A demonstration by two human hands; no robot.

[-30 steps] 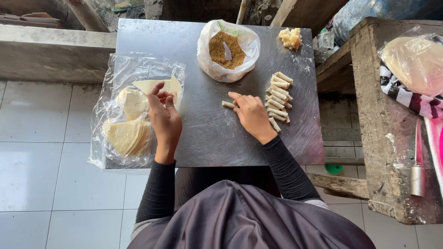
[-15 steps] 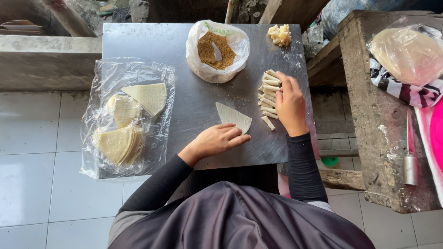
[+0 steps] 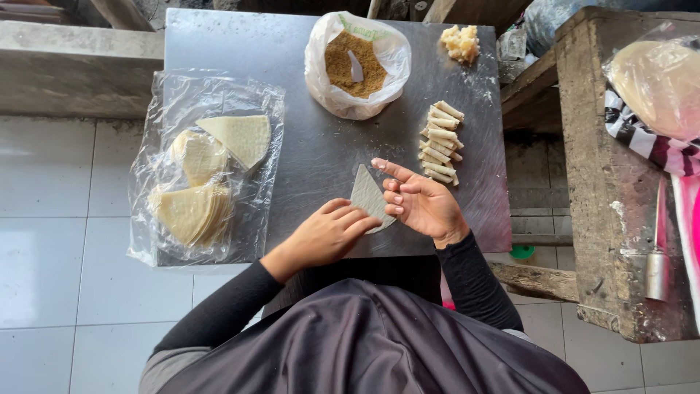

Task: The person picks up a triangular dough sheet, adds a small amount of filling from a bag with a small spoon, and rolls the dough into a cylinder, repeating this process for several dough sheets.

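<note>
At centre left of the frame, cut wrappers (image 3: 200, 179) lie on a clear plastic sheet (image 3: 149, 241) and could dry out uncovered. At centre, the left hand (image 3: 324, 233) pins a triangular wrapper (image 3: 366, 195) to the steel table (image 3: 240, 44) with closed fingertips; the right hand (image 3: 421, 201), fingers spread, touches its edge. Pulling too hard could tear the thin sheet. Above, the crumb bag (image 3: 357, 66) could tip. At centre right, the finished rolls (image 3: 441, 142) could scatter if elbowed.

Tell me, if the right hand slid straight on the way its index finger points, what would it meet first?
The right hand points up and left across the bare metal table. Probably nothing until the plastic bag of brown filling, though height above the table is unclear.
</note>
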